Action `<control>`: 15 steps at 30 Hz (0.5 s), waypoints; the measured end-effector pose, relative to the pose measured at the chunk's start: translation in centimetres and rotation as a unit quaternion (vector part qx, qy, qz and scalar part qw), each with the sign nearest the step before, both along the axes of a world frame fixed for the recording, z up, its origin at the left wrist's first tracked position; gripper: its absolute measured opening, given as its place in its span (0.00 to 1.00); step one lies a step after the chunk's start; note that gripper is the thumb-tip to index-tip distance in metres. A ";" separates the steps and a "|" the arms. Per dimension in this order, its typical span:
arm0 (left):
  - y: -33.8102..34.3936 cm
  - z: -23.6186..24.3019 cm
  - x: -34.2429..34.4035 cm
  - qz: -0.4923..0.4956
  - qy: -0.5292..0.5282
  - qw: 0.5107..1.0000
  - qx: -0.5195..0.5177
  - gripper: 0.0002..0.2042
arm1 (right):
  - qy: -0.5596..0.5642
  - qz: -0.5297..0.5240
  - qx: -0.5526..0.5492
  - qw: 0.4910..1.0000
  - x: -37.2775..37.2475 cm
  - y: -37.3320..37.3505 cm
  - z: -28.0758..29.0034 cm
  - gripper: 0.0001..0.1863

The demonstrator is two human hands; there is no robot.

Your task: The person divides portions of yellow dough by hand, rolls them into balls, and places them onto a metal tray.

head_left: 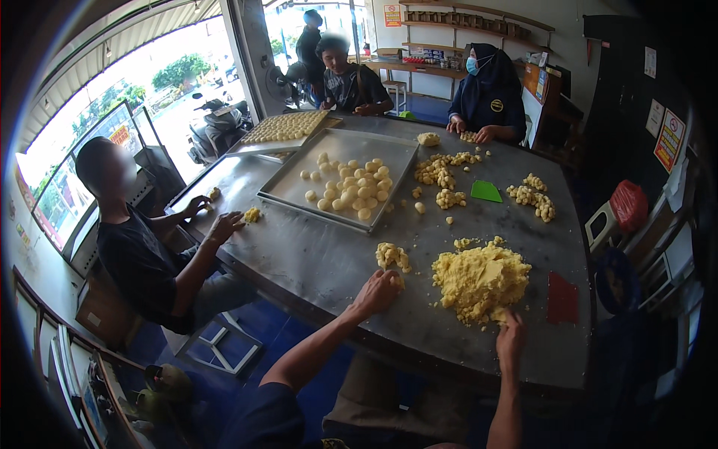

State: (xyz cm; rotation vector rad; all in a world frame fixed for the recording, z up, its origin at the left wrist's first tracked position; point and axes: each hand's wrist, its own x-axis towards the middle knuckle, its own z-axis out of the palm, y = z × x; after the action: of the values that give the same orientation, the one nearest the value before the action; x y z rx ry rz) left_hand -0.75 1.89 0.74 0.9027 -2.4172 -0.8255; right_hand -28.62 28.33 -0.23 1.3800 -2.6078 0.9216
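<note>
My left hand (378,290) is closed round a small piece of yellow dough, just in front of a little cluster of dough lumps (393,257) on the steel table (336,277). My right hand (510,329) pinches yellow dough at the near edge of a large crumbly dough mound (479,277). A red flat scraper (562,298) lies to the right of the mound. Farther back are a green scraper (486,191) and several piles of small dough pieces (531,198).
A metal tray (295,213) with pale dough balls occupies the table's middle, fuller trays (277,129) behind it. A co-worker (127,247) handles dough at left; others (348,86) (497,105) are at the far side. A red bag (628,202) sits at right.
</note>
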 end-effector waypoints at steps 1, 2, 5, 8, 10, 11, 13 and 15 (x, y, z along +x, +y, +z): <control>0.1 -0.2 0.0 0.014 0.016 0.999 -0.026 0.17 | -0.038 -0.004 -0.008 0.999 1.3 -1.0 0.5 0.21; 0.2 -0.3 -0.3 0.026 0.030 0.998 -0.053 0.16 | -0.033 -0.001 0.000 0.999 2.2 -1.4 0.8 0.21; 0.2 0.1 -0.4 0.051 0.015 0.999 0.005 0.14 | -0.001 0.027 -0.007 1.000 3.2 -1.2 0.9 0.23; 0.3 1.1 0.1 0.080 0.030 0.990 0.114 0.15 | 0.086 -0.062 -0.082 0.991 3.0 -0.9 -0.8 0.22; 0.2 0.8 0.3 0.083 0.053 0.983 0.156 0.15 | 0.036 -0.048 -0.057 0.997 2.5 -0.8 -1.3 0.21; -0.2 0.4 0.7 0.079 0.059 0.982 0.160 0.14 | 0.005 -0.037 -0.046 0.998 2.9 -1.0 -1.1 0.21; -0.9 -0.5 1.0 0.076 0.085 0.979 0.167 0.13 | 0.006 -0.016 -0.046 0.999 3.5 -1.5 -0.6 0.20; -1.2 -1.5 0.6 0.074 0.125 0.974 0.176 0.12 | 0.013 -0.007 -0.058 0.998 3.6 -1.8 -0.7 0.19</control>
State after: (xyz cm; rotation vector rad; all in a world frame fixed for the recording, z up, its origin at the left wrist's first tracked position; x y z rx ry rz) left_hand -0.11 0.70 -0.75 1.0218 -1.9951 -1.2536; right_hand -25.06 26.57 -0.93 1.3341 -2.4980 1.0274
